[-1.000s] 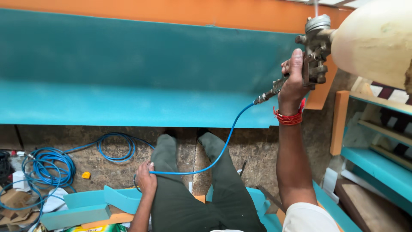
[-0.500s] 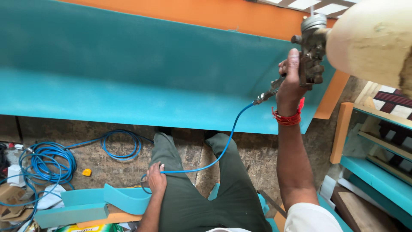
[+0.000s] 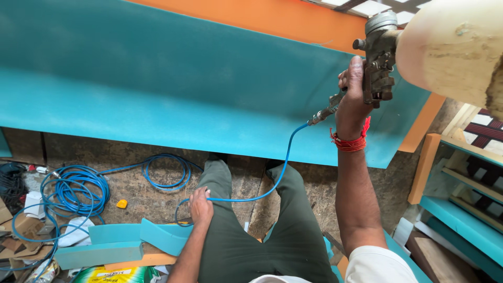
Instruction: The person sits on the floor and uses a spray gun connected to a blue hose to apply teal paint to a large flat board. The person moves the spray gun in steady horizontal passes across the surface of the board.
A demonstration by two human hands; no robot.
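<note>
My right hand (image 3: 352,102) is raised and gripped around a metal spray gun (image 3: 376,57) with a large cream-coloured cup (image 3: 450,50) on top. The gun sits over the right end of a wide teal foam sheet (image 3: 173,99) that lies on an orange sheet (image 3: 283,18). A thin blue air hose (image 3: 277,173) runs from the gun's base down to my left hand (image 3: 201,206), which rests on my left thigh and holds the hose. My legs in dark green trousers (image 3: 251,236) stand in front of the sheet.
Coils of blue hose (image 3: 73,191) lie on the rough floor at the left, with a small yellow object (image 3: 121,204) and scraps of card. Teal foam offcuts (image 3: 126,241) lie by my left leg. Teal-and-wood shelving (image 3: 461,209) stands at the right.
My view has tilted so the foam sheet fills more of the frame. My right hand keeps the spray gun at the sheet's right end. My left hand stays on my thigh with the hose.
</note>
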